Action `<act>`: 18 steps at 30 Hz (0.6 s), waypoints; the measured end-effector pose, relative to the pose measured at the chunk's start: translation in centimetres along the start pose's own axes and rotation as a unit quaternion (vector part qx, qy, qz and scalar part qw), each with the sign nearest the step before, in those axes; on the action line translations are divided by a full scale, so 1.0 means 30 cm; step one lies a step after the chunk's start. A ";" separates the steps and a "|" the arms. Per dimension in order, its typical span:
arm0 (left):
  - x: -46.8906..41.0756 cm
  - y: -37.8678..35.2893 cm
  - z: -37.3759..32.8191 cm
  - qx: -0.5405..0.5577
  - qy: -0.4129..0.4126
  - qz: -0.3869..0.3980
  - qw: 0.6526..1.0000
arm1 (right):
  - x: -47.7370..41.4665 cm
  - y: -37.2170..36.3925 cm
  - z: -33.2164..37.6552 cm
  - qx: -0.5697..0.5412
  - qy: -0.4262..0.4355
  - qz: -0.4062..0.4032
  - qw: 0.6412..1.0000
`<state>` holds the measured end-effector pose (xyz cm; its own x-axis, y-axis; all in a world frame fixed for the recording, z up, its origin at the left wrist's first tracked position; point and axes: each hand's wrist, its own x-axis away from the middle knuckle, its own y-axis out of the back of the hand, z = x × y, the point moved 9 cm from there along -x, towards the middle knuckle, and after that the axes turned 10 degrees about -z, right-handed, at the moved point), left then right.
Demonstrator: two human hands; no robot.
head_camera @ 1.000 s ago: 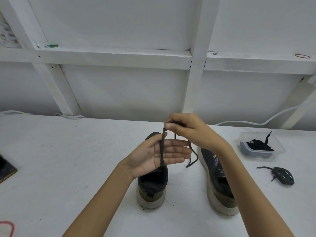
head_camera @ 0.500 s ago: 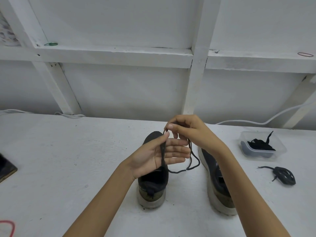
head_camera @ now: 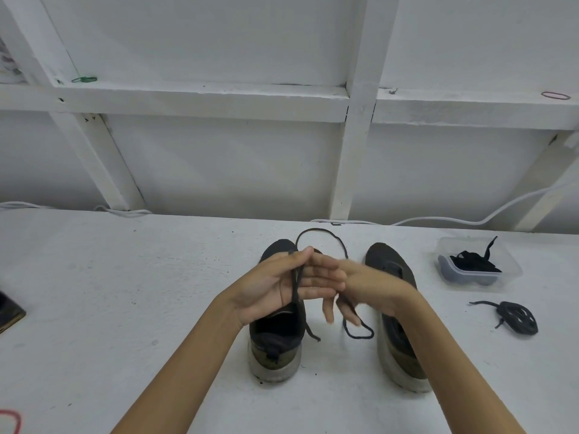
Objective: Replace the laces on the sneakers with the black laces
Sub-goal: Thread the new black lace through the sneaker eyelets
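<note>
I saw the left hand (head_camera: 272, 286) palm-up over the left sneaker (head_camera: 275, 346), fingers straight, thumb pinning the black lace (head_camera: 326, 233) that crossed its palm. The lace arched toward 12 o'clock above both hands and hung in a small loop below the right hand (head_camera: 369, 286), which met the left fingertips. Blur kept me from telling its hold. The right sneaker (head_camera: 398, 355) stood at 3 o'clock of the left one on the tabletop (head_camera: 125, 292).
</note>
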<state>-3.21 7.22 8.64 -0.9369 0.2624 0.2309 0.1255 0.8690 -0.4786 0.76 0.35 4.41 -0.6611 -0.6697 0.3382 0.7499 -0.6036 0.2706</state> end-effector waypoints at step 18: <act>-0.006 -0.016 0.084 -0.066 0.052 0.027 0.996 | -0.024 0.095 0.112 -0.095 0.137 -0.186 0.968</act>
<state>-3.94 5.71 6.69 -0.8893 0.3464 0.2986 0.2231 0.8985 -0.3781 3.45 0.56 7.96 -0.8857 -0.4641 -0.0095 0.4578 -0.8767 0.1476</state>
